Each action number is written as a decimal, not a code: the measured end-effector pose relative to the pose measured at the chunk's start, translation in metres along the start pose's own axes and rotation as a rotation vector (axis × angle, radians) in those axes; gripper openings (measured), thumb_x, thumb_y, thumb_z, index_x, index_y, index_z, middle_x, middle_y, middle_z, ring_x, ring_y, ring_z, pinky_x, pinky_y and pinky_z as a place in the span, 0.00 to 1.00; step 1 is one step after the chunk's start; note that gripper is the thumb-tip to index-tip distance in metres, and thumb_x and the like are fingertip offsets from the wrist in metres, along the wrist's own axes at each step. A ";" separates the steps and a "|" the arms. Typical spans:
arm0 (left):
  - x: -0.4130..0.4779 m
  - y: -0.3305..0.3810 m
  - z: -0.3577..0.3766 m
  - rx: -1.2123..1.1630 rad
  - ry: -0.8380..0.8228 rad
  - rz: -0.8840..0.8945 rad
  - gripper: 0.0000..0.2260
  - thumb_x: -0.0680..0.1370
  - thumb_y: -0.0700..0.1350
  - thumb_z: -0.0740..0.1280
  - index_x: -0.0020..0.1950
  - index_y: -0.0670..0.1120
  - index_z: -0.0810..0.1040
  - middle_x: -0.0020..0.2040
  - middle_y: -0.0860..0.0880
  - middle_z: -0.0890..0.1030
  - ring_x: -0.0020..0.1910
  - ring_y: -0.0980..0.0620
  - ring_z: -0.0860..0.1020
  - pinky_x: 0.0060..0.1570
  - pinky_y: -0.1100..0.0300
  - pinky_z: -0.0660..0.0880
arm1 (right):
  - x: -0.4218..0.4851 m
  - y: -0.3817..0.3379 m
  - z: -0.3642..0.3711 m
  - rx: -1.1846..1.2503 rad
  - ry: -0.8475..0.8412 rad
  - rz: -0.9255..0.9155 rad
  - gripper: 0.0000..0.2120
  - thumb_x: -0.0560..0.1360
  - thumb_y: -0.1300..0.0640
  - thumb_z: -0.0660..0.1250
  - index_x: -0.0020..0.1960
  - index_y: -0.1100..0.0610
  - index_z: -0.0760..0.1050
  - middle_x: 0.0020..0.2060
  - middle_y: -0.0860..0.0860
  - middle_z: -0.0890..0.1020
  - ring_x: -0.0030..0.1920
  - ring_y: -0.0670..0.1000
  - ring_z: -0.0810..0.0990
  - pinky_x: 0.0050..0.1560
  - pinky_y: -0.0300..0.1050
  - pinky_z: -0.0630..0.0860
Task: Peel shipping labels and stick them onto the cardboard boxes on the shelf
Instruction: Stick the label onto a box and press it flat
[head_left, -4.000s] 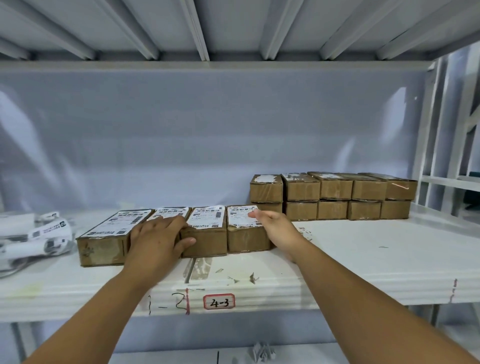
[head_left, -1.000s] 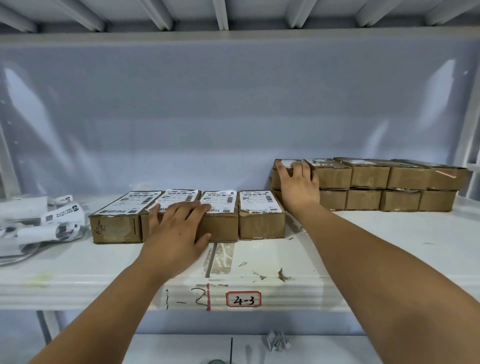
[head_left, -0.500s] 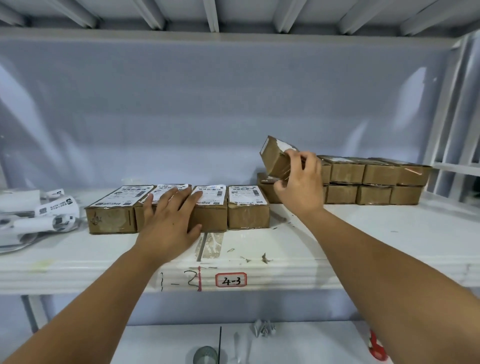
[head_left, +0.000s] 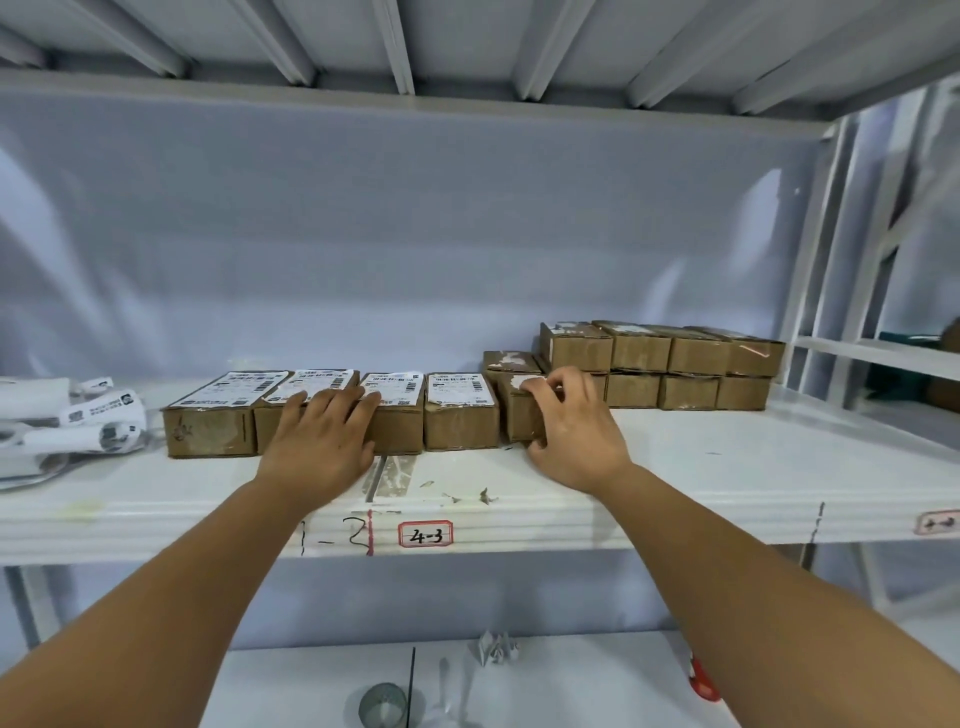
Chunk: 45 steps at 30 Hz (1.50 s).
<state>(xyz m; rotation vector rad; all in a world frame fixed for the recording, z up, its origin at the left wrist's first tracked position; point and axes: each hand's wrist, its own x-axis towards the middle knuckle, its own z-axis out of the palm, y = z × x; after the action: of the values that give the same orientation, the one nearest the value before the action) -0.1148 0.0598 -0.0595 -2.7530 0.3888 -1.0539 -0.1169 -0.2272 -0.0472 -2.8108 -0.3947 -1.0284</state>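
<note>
Cardboard tally: four labelled boxes (head_left: 457, 410) sit in a row near left on the shelf (head_left: 727, 467), with the left hand (head_left: 322, 436) flat on them, fingers straight, gripping nothing. Right hand (head_left: 576, 431) curls round a bare box (head_left: 517, 415) at the row's right end. That one and the stack (head_left: 670, 364) far right lack labels, and the label strips (head_left: 98, 421) lie far left.

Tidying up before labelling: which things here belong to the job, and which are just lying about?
For the job: labelled boxes, bare box in the right hand, stacked bare boxes, label strips.
Lying about: paper scraps, grey roll, crumpled paper.
</note>
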 end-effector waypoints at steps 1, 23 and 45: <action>0.000 0.000 0.000 -0.003 0.007 0.000 0.25 0.66 0.46 0.76 0.61 0.41 0.77 0.56 0.41 0.80 0.52 0.39 0.79 0.54 0.38 0.72 | 0.000 0.002 0.002 0.081 -0.042 0.020 0.30 0.69 0.54 0.69 0.69 0.49 0.65 0.60 0.52 0.63 0.63 0.52 0.62 0.62 0.46 0.69; -0.001 -0.001 0.002 -0.220 0.040 -0.062 0.25 0.74 0.47 0.68 0.70 0.46 0.68 0.66 0.44 0.72 0.68 0.43 0.67 0.70 0.42 0.54 | 0.001 0.009 0.009 0.434 -0.096 0.103 0.22 0.74 0.68 0.58 0.65 0.52 0.69 0.62 0.51 0.65 0.68 0.49 0.57 0.62 0.35 0.56; 0.001 -0.001 0.000 -0.171 0.006 -0.027 0.27 0.74 0.48 0.68 0.72 0.46 0.66 0.68 0.45 0.70 0.69 0.43 0.66 0.70 0.41 0.54 | 0.002 0.007 0.010 0.260 0.020 0.050 0.22 0.75 0.62 0.64 0.68 0.53 0.69 0.64 0.51 0.70 0.68 0.52 0.62 0.70 0.43 0.58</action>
<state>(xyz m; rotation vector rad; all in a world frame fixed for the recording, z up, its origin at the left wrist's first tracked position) -0.1140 0.0606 -0.0593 -2.9127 0.4637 -1.0826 -0.1071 -0.2319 -0.0532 -2.5645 -0.4208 -0.9211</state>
